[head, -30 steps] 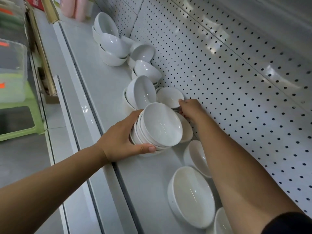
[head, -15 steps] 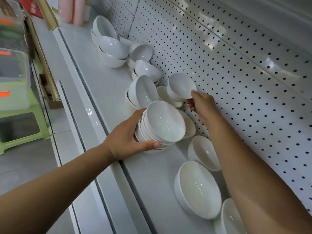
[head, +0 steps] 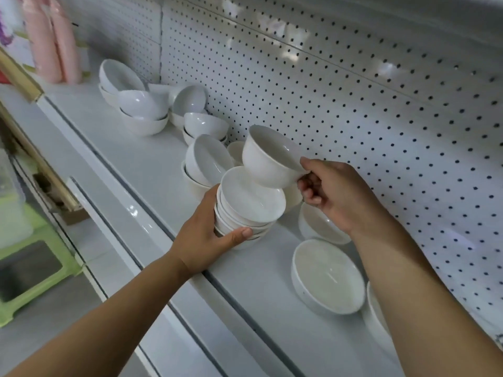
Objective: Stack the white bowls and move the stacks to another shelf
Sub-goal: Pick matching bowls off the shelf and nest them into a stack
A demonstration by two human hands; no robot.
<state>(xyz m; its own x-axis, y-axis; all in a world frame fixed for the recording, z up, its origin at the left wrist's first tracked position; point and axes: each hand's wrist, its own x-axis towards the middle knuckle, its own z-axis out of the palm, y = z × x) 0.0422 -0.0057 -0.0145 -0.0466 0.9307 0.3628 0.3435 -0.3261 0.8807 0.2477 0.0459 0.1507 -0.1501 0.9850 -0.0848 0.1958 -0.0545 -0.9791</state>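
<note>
A stack of white bowls sits tilted on the white shelf, and my left hand grips its near side with the thumb across the front. My right hand pinches the rim of a single white bowl, held just above the stack's open top with its base close to the top bowl. More white bowls stand loose and in small piles further back on the shelf, and others lie to the right.
A white pegboard wall backs the shelf. A tilted pair of bowls leans just behind the stack. Pink bottles stand at the far left end. A green stool is on the floor at left.
My right hand has lifted a single bowl from beside the pegboard and brought it left, over the stack. My left hand keeps its hold on the stack.
</note>
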